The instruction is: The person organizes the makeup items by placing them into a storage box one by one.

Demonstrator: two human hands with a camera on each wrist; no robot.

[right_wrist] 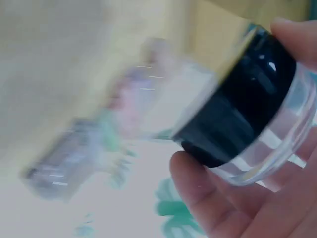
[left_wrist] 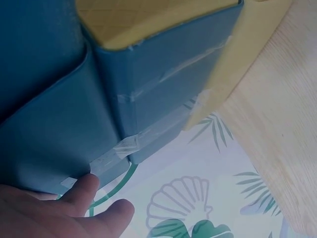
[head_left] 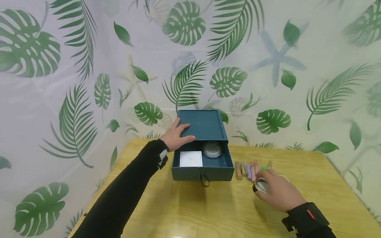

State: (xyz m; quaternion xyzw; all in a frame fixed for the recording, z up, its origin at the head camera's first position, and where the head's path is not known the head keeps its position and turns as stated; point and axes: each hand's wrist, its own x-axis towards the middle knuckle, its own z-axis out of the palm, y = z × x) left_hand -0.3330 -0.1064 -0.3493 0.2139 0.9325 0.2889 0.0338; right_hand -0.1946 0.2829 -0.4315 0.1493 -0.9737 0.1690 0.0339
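A dark blue drawer box (head_left: 199,124) stands on the table with its drawer (head_left: 202,173) pulled out toward me. Inside the drawer lie a white square box (head_left: 191,159) on the left and a round clear-topped case (head_left: 212,149) on the right. My left hand (head_left: 176,136) rests on the box's top left edge with fingers spread. To the right of the drawer, my right hand (head_left: 281,191) grips a small round jar (head_left: 261,185) above the table. The right wrist view shows the jar's black band (right_wrist: 237,104) and clear body between thumb and fingers.
Several slim cosmetic tubes (head_left: 248,171) in brown, purple and pink lie on the wooden table (head_left: 208,211) between the box and my right hand. A black loop pull (head_left: 205,180) hangs from the drawer front. Leaf-patterned cloth (head_left: 268,99) covers the wall behind.
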